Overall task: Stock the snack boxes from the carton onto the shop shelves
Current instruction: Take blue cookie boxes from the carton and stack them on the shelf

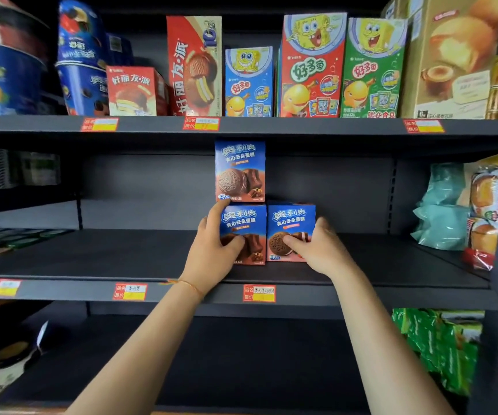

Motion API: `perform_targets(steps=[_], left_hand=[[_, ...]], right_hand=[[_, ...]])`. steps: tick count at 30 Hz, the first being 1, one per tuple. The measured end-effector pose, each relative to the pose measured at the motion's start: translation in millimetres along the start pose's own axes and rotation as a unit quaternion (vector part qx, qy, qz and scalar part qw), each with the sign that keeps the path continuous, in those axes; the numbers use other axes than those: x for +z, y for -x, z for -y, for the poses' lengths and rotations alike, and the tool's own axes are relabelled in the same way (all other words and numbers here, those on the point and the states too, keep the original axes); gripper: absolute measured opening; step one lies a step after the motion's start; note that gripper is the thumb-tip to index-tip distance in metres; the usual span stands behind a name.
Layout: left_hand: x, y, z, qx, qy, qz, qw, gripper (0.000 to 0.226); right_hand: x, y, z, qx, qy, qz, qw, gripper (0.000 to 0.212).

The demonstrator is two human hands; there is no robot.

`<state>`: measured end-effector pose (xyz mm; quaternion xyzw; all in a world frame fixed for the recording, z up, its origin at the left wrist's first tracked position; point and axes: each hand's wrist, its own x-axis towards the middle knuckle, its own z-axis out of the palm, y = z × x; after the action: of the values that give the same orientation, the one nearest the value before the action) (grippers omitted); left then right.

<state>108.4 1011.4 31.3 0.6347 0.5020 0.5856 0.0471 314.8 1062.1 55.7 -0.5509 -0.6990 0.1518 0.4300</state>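
Observation:
Three blue cookie snack boxes stand on the dark middle shelf (121, 259). The lower left box (247, 226) carries a second box (239, 170) stacked on top of it. A third box (291, 223) stands beside them on the right, touching the lower left one. My left hand (214, 250) grips the lower left box, thumb on its front and fingers along its left side up to the stacked box's bottom corner. My right hand (316, 247) grips the right box, thumb across its front and fingers round its right side. The carton is out of view.
The top shelf (271, 125) holds red pie boxes (135, 91), cartoon fish-cracker boxes (312, 67) and blue tubs (83, 61). Teal and orange bagged snacks (451, 205) fill the middle shelf's right end. Green packets (439, 342) sit lower right. Price tags (259, 293) line the shelf edges.

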Motion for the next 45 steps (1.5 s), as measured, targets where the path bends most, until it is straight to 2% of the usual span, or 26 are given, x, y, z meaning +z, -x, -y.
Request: perform_targets(steps=[2,4,5,7,10,13,16,18,22,27,30,33,36,45], left_hand=[[-1.3,-1.5,-0.6,-0.003,0.035,-0.014,0.999,0.073],[-4.7,-7.0,-6.1,-0.016,0.067,-0.040,0.997,0.077],[-7.3,-11.4,-10.6,-0.023,0.075,-0.047,0.996,0.078],[-13.3,-23.8,-20.6,-0.039,0.096,-0.046,0.994,0.077],[-22.4,-43.2,-37.3,-0.059,0.130,-0.024,0.989,0.074],[-25.9,-54.9,-42.1,-0.061,0.157,-0.003,0.986,0.057],[-29.2,-47.7,-49.8,-0.050,0.154,-0.025,0.986,0.060],[-31.0,-36.7,-58.0,-0.024,0.145,-0.040,0.988,0.061],[-28.1,-21.5,-66.5,0.029,0.121,-0.058,0.991,0.039],[-26.1,-20.9,-60.8,-0.010,0.164,-0.058,0.985,0.065],[-26.2,-22.7,-58.0,-0.044,0.168,-0.061,0.983,0.074],[-29.4,-25.7,-65.8,-0.052,0.163,-0.063,0.983,0.053],[-31.5,-22.9,-70.5,-0.044,0.163,-0.066,0.983,0.039],[-14.0,24.8,-76.7,0.073,0.167,-0.104,0.978,0.040]], right_hand=[[1.1,4.6,9.0,-0.052,-0.001,-0.088,0.995,0.076],[-0.6,9.1,26.7,-0.125,-0.033,-0.160,0.979,0.069],[-1.6,10.2,38.0,-0.157,-0.057,-0.167,0.972,0.062],[-1.4,9.3,61.1,-0.189,-0.101,-0.135,0.967,0.054],[1.5,-1.5,89.8,-0.170,-0.080,-0.057,0.980,0.058],[7.7,-11.7,101.5,-0.136,-0.097,-0.020,0.986,0.034],[11.3,-9.1,102.4,-0.153,-0.141,-0.046,0.977,0.023],[10.4,-2.2,102.8,-0.174,-0.157,-0.060,0.970,0.031],[10.2,10.5,102.2,-0.179,-0.196,-0.072,0.962,0.054],[13.2,12.7,96.8,-0.140,-0.199,-0.050,0.969,0.066],[15.0,10.3,95.2,-0.128,-0.189,-0.054,0.972,0.054],[12.8,10.8,99.7,-0.143,-0.184,-0.057,0.971,0.027],[10.9,16.6,99.6,-0.145,-0.209,-0.056,0.965,0.029],[5.6,58.0,74.9,-0.165,-0.336,-0.159,0.914,0.024]])
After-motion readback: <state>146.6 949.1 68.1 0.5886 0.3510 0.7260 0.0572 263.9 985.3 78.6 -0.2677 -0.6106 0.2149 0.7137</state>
